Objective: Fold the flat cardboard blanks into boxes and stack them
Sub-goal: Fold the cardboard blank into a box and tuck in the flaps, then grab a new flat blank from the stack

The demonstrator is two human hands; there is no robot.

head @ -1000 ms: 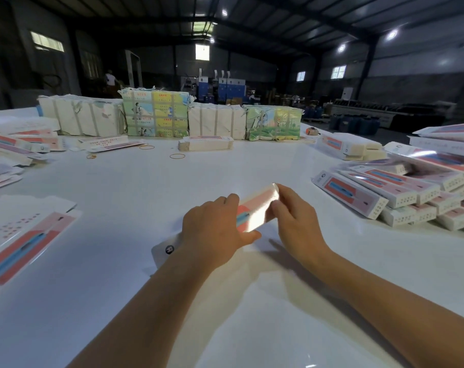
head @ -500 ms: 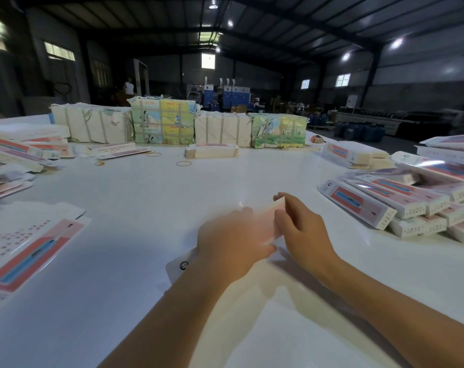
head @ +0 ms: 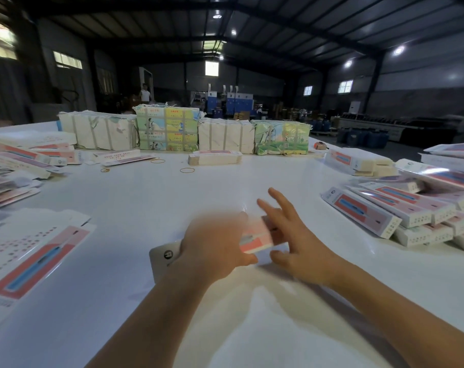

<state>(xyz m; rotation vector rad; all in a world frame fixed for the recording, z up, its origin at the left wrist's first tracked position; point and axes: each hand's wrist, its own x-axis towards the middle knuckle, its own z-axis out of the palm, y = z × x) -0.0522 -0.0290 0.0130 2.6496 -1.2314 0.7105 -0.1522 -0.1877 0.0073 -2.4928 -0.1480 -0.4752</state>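
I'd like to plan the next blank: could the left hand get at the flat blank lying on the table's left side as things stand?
Probably yes, once freed: the flat blank lies uncovered, with bare table between. But the left hand is gripping the box being folded, which the right hand touches with open fingers.

Both bare forearms reach forward from the bottom edge and meet near the middle. The left hand is blurred, back of the hand up, fingers curled and clamped round something, thumb tucked underneath on the inner side. The right hand is sharper, spread wide, fingers fanned up and away and well apart from each other, thumb low, pointing toward the left hand. The wrists sit close, nearly level.
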